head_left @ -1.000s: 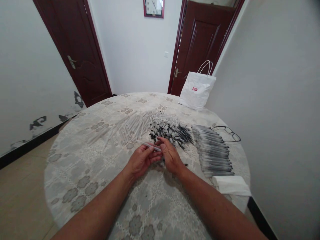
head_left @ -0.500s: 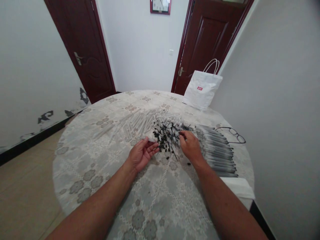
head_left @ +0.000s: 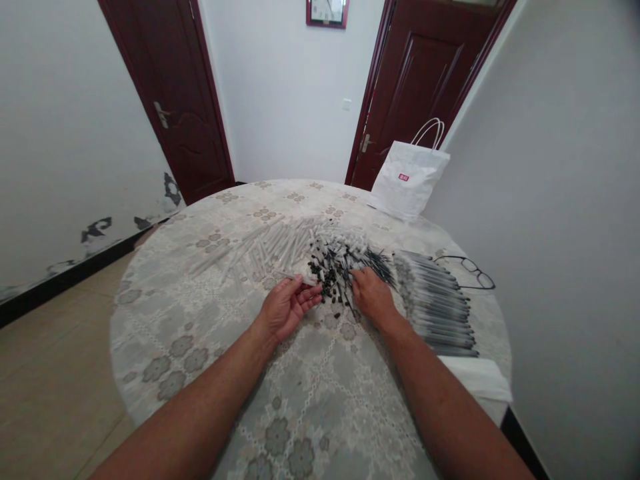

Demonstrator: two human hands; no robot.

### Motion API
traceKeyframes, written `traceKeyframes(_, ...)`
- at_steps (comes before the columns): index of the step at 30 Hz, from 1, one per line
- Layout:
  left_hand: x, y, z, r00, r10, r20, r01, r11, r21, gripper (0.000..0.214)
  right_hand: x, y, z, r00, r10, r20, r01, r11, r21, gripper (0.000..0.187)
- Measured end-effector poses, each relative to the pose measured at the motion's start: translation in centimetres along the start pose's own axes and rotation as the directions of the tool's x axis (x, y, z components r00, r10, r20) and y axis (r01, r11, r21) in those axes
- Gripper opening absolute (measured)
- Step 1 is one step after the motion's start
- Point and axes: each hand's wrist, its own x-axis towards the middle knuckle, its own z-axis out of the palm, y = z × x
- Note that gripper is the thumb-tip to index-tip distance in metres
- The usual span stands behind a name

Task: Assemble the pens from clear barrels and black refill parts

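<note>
My left hand (head_left: 289,305), palm turned up, pinches a clear pen barrel (head_left: 299,278) between thumb and forefinger. Its other fingers curl loosely beside small black pen parts (head_left: 328,283). My right hand (head_left: 371,292) is closed, fingertips down at the right side of the mixed pile; whatever is between them is hidden. Under and beyond its fingers lie thin dark refills (head_left: 379,262) and small white pieces (head_left: 345,238). Loose clear barrels (head_left: 270,244) spread behind my left hand. To the right, assembled-looking pens (head_left: 440,303) lie in a long row.
A patterned cloth (head_left: 220,400) covers the round table. Eyeglasses (head_left: 473,272) rest by the right edge, near a folded white cloth or paper (head_left: 475,377). A white paper bag (head_left: 407,180) stands at the back right. Walls and doors enclose the table.
My right hand has moved slightly left, further into the pile of small parts. The left hand keeps its pinch on the barrel. The view has shifted a little.
</note>
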Motion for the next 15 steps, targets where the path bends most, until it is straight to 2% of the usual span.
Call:
traceKeyframes(5, -0.04, 0.00, 0.04, 1.000, -0.002, -0.012, 0.002, 1.000, 0.007, 0.009, 0.07, -0.01, 0.02, 0.999, 0.021, 0.049, -0.020, 0.999, -0.037, 0.031)
traceKeyframes(15, 0.23, -0.20, -0.51, 1.000, 0.008, 0.007, -0.008, 1.000, -0.005, 0.009, -0.18, -0.34, -0.29, 0.999, 0.024, 0.046, -0.022, 0.999, -0.034, 0.032)
